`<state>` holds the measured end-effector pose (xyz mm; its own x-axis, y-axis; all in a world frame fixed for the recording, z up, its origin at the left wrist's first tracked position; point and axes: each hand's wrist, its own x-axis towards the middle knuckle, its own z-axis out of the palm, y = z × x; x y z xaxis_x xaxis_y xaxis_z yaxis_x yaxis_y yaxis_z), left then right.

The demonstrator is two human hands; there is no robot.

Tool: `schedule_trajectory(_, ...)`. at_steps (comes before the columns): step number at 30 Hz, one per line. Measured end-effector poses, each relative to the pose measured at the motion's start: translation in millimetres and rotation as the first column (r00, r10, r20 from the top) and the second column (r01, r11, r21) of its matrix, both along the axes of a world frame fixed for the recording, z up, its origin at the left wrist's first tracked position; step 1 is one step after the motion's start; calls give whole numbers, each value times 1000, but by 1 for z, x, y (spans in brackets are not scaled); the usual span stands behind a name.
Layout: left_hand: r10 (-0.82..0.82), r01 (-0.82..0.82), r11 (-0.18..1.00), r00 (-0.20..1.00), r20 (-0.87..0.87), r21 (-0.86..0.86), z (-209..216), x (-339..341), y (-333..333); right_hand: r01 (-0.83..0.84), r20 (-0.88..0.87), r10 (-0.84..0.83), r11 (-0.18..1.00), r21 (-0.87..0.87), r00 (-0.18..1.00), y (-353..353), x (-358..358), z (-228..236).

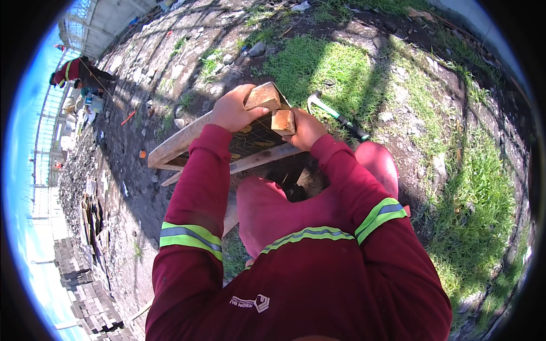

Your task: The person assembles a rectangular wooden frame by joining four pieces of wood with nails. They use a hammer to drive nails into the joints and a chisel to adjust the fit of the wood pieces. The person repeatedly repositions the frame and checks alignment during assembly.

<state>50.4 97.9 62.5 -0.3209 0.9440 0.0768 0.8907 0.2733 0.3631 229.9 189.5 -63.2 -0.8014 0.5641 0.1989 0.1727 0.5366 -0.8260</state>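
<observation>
My left hand [232,109] is closed around a squared piece of wood [263,97], its thumb lying along the near side. Just to the right, my right hand [307,128] grips a smaller wooden block [282,122], fingers behind it. The two pieces sit close together at the right end of a wooden frame [182,139]. Between the frame's boards shows a dark panel [247,142] with thin lines and yellowish marks. The frame lies in front of my knees; its underside is hidden. A claw hammer [335,115] with a green and black handle rests right of my right hand.
Grass patches [324,65] and stony soil surround me. At the far left a person [79,71] bends over near buckets and a pale wall. Stacked grey blocks [94,298] stand at lower left; an orange-red stick [128,117] lies on the soil.
</observation>
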Motion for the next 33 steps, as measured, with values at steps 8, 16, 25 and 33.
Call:
schedule_trajectory(8, -76, 55, 995, 962, -264, -85, 3, 15, 1, -75, 77, 75, 997, -11, 994, 13, 2, 0)
schedule_trajectory(16, -59, 56, 998, 964, -259, -18, -1, 9, 0, 172, 94, -171, 985, -2, 981, -19, 17, -2)
schedule_trajectory(25, -41, 49, 998, 981, -192, 35, -9, 0, 1, -349, 78, 342, 930, 115, 937, 3, 4, 10)
schedule_trajectory(33, 23, -17, 999, 990, -138, 41, -13, -1, 1, 77, -167, -103, 984, -159, 981, 20, 24, -7)
